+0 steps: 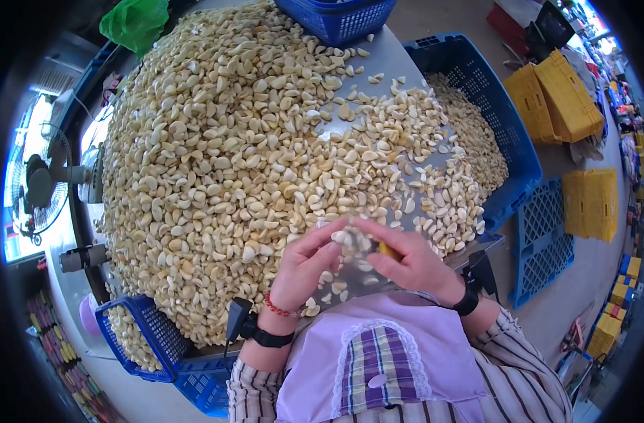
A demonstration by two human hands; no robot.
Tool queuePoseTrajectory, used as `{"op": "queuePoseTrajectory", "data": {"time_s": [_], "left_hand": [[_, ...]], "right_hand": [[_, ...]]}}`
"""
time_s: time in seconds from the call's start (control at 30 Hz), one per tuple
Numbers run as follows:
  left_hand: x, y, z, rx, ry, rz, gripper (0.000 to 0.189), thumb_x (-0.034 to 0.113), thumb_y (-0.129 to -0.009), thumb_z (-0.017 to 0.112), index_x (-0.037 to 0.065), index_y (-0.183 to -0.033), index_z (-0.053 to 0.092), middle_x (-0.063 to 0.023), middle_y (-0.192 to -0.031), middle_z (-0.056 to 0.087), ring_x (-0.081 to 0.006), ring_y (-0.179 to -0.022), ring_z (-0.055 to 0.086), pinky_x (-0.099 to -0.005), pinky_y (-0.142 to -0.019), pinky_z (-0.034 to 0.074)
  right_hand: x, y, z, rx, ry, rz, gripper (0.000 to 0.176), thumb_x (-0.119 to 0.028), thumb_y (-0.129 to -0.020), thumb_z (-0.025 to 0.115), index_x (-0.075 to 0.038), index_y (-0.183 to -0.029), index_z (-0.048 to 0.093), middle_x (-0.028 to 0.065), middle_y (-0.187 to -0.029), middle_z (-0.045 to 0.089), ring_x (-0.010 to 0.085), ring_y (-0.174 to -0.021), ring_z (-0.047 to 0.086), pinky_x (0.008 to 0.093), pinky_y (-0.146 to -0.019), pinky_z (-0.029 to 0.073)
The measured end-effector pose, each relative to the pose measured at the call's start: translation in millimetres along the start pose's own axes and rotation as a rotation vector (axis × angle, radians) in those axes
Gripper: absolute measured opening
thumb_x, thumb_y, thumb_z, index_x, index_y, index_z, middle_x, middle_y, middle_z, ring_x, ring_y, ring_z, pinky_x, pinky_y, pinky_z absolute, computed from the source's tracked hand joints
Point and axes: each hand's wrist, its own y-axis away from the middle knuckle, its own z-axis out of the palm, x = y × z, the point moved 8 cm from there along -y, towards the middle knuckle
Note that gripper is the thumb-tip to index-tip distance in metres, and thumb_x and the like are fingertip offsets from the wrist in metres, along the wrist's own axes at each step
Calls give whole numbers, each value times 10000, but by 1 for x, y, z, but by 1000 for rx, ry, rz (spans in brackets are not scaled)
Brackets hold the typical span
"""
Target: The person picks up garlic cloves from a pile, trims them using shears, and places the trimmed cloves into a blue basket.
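A large heap of peeled garlic cloves point(216, 162) covers the metal table. My left hand point(309, 262) is at the near edge of the heap, fingers curled and pinched around a garlic clove point(339, 237). Facing it, my right hand point(412, 262) is closed on a small tool with a yellow handle point(387, 251); its working end is hidden or smeared by motion. Between the two hands the fingertips and some cloves are blurred. Below them, a few loose cloves lie on the bare metal tabletop point(368, 278).
At right, a big blue crate point(523, 151) holds many cloves. A small blue basket point(170, 352) with cloves hangs low at left; another blue basket point(339, 25) stands at the back. Yellow crates point(569, 95), a fan point(43, 180) and a green bag point(134, 25) surround the table.
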Motion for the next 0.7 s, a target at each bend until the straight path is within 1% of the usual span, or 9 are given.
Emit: {"op": "queuePoseTrajectory", "data": {"time_s": [0.1, 0.23, 0.33, 0.37, 0.43, 0.47, 0.53, 0.57, 0.7], "left_hand": [[9, 10, 3, -32, 41, -4, 387, 58, -912, 543, 41, -1298, 519, -4, -968, 565, -50, -722, 531, -187, -652, 449], [12, 17, 1, -38, -2, 20, 375, 36, -897, 552, 38, -1272, 542, -37, -974, 585, -77, -703, 539, -203, -614, 463], [21, 20, -8, 115, -376, 126, 351, -25, -858, 560, 22, -1204, 596, -37, -886, 610, -53, -594, 539, -169, -498, 441], [23, 21, -5, 114, -377, 126, 351, -25, -858, 560, 22, -1204, 596, -37, -886, 610, -53, -594, 539, -169, -498, 441], [21, 25, -5, 174, -219, 2, 342, 29, -869, 592, 56, -1210, 605, 19, -810, 577, -29, -591, 522, -160, -518, 415], [23, 26, -5, 174, -220, 2, 342, 29, -869, 592, 56, -1210, 605, 19, -810, 577, -29, -591, 522, -160, -518, 415], [19, 27, -7, 200, -86, -73, 305, 48, -880, 587, 50, -1183, 622, 7, -794, 595, -43, -577, 522, -163, -516, 414], [18, 28, -6, 201, -87, -73, 305, 48, -880, 587, 50, -1183, 622, 7, -794, 595, -43, -577, 522, -163, -516, 414], [4, 28, -7, 217, 138, -107, 266, 42, -870, 605, 13, -1133, 633, -16, -783, 618, -56, -578, 526, -167, -494, 408]], "right_hand": [[6, 0, 9, -75, 44, 41, 553, -247, -874, 594, -100, -1378, 422, 104, -812, 614, 123, -607, 488, 261, -607, 433], [8, 1, 13, -94, 55, 60, 557, -243, -873, 595, -111, -1384, 418, 123, -878, 638, 138, -610, 505, 265, -610, 439], [3, 0, 21, -116, 78, -56, 552, -232, -876, 589, -116, -1387, 415, 124, -937, 648, 143, -609, 516, 274, -608, 446], [2, 0, 22, -115, 77, -56, 552, -232, -876, 589, -116, -1387, 415, 124, -937, 648, 143, -609, 516, 274, -608, 446], [5, -1, 25, -145, -1, 7, 552, -224, -879, 585, -118, -1391, 406, 121, -998, 651, 160, -605, 526, 287, -605, 452], [5, -1, 25, -144, -2, 6, 552, -224, -879, 585, -118, -1391, 406, 121, -998, 651, 160, -605, 526, 287, -605, 452], [7, -2, 25, -142, 7, 13, 585, -233, -874, 591, -115, -1406, 377, 131, -928, 646, 174, -600, 527, 297, -599, 450], [10, -2, 27, -142, 7, 12, 585, -233, -874, 591, -115, -1406, 377, 131, -928, 646, 174, -600, 527, 297, -599, 450], [12, -2, 29, -95, 64, -31, 631, -249, -866, 601, -108, -1423, 339, 126, -763, 597, 180, -599, 533, 300, -592, 444]]}}
